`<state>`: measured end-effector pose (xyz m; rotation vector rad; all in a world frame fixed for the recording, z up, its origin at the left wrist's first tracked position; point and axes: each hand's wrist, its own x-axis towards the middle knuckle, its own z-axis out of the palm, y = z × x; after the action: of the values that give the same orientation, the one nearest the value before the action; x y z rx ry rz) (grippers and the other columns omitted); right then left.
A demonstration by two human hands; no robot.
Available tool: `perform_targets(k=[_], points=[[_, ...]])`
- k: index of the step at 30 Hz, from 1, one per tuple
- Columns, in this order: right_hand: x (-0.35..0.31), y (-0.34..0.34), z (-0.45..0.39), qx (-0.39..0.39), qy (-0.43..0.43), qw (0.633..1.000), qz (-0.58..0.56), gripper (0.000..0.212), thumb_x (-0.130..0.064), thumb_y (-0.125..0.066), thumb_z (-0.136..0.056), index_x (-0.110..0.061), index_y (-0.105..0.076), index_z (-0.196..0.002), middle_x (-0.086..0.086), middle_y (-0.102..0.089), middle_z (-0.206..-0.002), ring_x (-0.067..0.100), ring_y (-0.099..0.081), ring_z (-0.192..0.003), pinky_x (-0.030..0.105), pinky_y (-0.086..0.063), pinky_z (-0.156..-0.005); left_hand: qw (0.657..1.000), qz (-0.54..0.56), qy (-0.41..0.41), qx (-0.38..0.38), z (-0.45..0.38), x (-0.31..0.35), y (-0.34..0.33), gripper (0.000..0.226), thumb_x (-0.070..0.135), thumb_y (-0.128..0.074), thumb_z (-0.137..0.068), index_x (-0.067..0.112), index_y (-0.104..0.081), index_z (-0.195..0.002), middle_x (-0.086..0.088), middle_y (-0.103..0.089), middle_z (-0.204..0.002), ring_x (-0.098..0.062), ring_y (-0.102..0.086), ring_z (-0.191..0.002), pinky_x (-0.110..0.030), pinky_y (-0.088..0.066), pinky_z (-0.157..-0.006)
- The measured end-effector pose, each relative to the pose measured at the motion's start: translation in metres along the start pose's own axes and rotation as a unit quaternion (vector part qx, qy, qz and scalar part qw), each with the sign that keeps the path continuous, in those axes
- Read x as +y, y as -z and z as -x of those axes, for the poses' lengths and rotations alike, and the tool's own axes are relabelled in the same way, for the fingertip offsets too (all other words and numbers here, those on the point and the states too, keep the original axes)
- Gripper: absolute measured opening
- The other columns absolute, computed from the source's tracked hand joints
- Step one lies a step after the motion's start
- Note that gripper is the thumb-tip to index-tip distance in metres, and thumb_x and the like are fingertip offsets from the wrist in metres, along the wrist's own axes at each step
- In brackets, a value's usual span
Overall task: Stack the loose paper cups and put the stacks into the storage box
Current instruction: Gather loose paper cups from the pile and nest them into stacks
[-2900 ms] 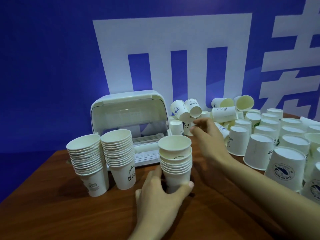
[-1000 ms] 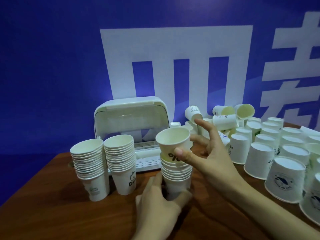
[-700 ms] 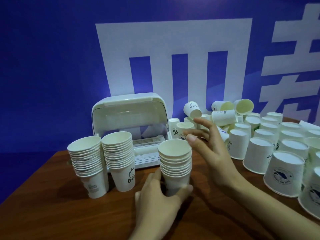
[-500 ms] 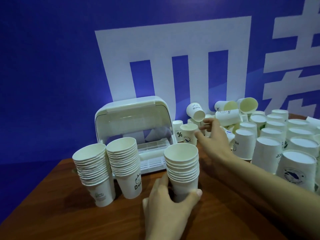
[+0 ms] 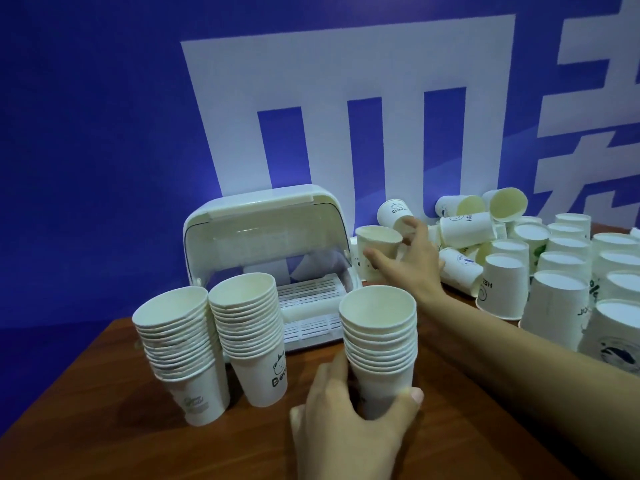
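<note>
Left hand [image 5: 349,420] wraps the base of a nested cup stack [image 5: 380,344] standing upright on the wooden bench [image 5: 104,393], fingers closed around it. Right hand [image 5: 405,265] reaches to the loose cups behind, fingers closed on an upright paper cup [image 5: 375,247] just right of the storage box [image 5: 266,251]. The box stands open. Two further stacks [image 5: 211,348] stand before it.

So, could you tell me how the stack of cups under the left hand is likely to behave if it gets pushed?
The stack is tall with a narrow base, so it would probably tip rather than slide. The left hand wraps only the bottom cup, so the upper cups could lean. Being thin paper, it is likely light and easy to crush.
</note>
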<state>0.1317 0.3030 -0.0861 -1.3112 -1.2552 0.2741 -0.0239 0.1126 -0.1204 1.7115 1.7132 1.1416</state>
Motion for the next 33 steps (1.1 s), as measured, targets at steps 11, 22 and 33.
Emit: perform_targets(k=[11, 22, 33], points=[[-0.093, 0.106, 0.104, -0.162, 0.072, 0.966, -0.186, 0.088, -0.051, -0.089, -0.059, -0.043, -0.044, -0.134, 0.0, -0.07, -0.12, 0.017, -0.07, -0.109, 0.045, -0.058, -0.093, 1.0, 0.005, -0.024, -0.007, 0.005, -0.001, -0.001, 0.048, 0.086, -0.064, -0.054, 0.063, -0.053, -0.095, 0.032, -0.059, -0.106, 0.005, -0.057, -0.102, -0.039, -0.045, -0.106], [-0.07, 0.09, 0.118, -0.205, 0.039, 0.964, -0.163, 0.074, -0.071, -0.062, -0.075, -0.041, -0.041, -0.14, -0.012, -0.071, -0.118, 0.001, -0.064, -0.112, 0.033, -0.046, -0.105, 1.0, 0.013, -0.025, 0.005, 0.004, -0.004, -0.008, 0.057, 0.078, -0.066, -0.056, 0.057, -0.059, -0.109, 0.023, -0.069, -0.106, -0.003, -0.064, -0.102, -0.044, -0.05, -0.1], [-0.049, 0.08, 0.128, -0.183, 0.118, 0.973, 0.074, 0.065, -0.074, -0.022, -0.088, -0.045, -0.054, -0.135, -0.021, -0.043, -0.149, 0.002, 0.004, -0.152, 0.031, -0.008, -0.113, 0.999, 0.02, -0.022, 0.012, 0.007, 0.002, -0.005, 0.047, 0.075, -0.064, -0.054, 0.06, -0.058, -0.098, 0.022, -0.07, -0.102, 0.001, -0.064, -0.098, -0.046, -0.05, -0.1]])
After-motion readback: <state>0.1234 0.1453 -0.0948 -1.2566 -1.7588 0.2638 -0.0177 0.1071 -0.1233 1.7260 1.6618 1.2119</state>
